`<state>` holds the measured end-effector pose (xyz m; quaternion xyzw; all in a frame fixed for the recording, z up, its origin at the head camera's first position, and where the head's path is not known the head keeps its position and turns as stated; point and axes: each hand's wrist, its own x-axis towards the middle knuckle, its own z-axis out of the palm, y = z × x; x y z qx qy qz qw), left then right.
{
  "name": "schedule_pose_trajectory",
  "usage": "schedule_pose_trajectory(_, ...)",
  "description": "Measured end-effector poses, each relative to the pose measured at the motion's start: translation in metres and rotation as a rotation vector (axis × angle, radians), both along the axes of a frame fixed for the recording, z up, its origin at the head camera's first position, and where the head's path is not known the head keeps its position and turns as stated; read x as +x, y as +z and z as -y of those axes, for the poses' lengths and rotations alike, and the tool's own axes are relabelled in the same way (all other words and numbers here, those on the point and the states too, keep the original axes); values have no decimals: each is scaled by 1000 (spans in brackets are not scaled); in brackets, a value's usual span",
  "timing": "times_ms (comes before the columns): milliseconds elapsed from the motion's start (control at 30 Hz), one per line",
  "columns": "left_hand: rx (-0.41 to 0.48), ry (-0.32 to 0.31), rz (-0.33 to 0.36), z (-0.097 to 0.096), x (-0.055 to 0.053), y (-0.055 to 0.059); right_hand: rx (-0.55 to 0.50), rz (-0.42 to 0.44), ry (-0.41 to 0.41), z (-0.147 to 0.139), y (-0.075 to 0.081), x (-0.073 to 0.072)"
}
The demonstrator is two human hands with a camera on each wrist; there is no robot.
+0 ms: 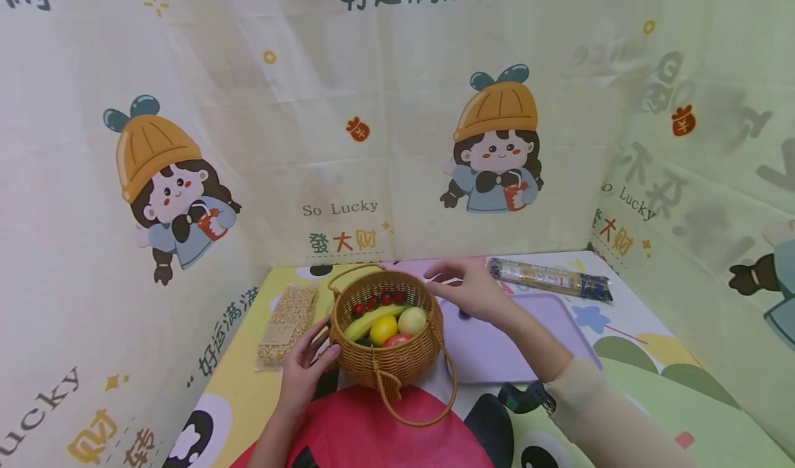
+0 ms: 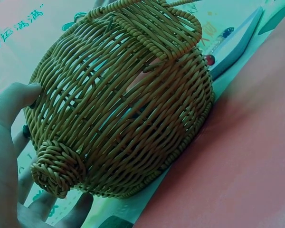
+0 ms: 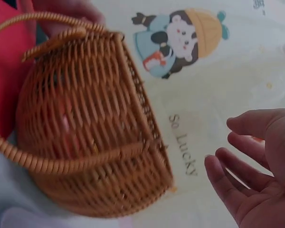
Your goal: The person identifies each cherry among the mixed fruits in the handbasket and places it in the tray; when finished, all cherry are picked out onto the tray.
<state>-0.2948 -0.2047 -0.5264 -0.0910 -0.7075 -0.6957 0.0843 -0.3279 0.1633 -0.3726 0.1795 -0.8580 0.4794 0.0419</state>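
A round wicker basket (image 1: 388, 361) stands at the middle of the table with its top uncovered and its handles hanging down. Inside are a banana (image 1: 366, 323), a yellow lemon-like fruit (image 1: 383, 330), a pale green round fruit (image 1: 413, 321), a red fruit (image 1: 397, 341) and several small cherry-like fruits (image 1: 373, 303). My left hand (image 1: 306, 368) holds the basket's left side, thumb against the weave (image 2: 114, 114) and fingers spread around behind. Just off the right rim, my right hand (image 1: 468, 290) hovers with its fingers (image 3: 224, 183) loosely bent and nothing between them.
A lilac tray (image 1: 515, 351) lies right of the basket, a small dark item (image 1: 464, 313) on it. Behind the tray is a long clear packet (image 1: 549, 279). A bag of pale grains (image 1: 288, 324) lies to the left. Printed curtains (image 1: 410, 233) enclose the table's back and sides.
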Motion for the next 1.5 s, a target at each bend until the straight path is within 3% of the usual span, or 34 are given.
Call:
schedule_pose_trajectory(167, 17, -1, -5, 0, -3, 0, 35, 49, 56, 21, 12, -1)
schedule_pose_trajectory(367, 36, -11, -5, -1, -5, -1, 43, 156, 127, 49, 19, -15)
schedule_pose_trajectory(500, 34, -4, 4, 1, -4, -1, 18, 256, 206, 72, 17, -29)
schedule_pose_trajectory(633, 28, -9, 7, 3, -3, -1, 47, 302, 259, 93, 10, -42)
schedule_pose_trajectory(1000, 46, -27, 1, 1, -4, -1, 116, 431, 237, 123, -10, -65)
schedule_pose_trajectory(1333, 31, -19, 18, -1, -1, 0, 165, 475, 244, 137, -18, -70)
schedule_pose_trajectory(1500, 13, -16, 18, -1, -1, 0, 229, 494, 303, 147, -20, -70)
